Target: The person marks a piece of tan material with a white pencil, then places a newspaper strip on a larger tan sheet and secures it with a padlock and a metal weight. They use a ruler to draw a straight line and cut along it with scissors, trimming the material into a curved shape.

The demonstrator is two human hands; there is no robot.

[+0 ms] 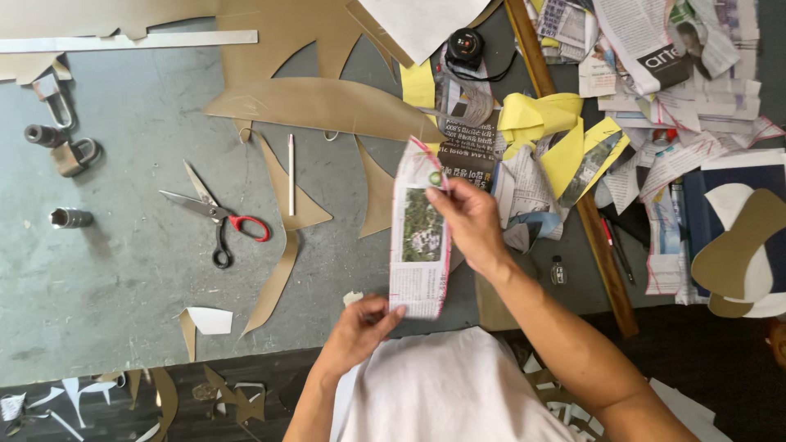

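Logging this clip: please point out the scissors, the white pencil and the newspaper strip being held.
scissors (214, 212): head view, on the pivot where the blades meet.
white pencil (291, 174): head view, mid-shaft.
newspaper strip (422, 237): head view, on its printed photo, between both hands.

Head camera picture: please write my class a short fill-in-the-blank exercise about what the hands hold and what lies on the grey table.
1. Both hands hold a long folded strip of ____: the left hand at its near end, the right hand near its far end.
2. The scissors to the left have one black handle and one ____ handle.
3. Beside the scissors lies a thin ____ pencil.
4. The scissors lie with blades ____.

Missing words: newspaper; red; white; open
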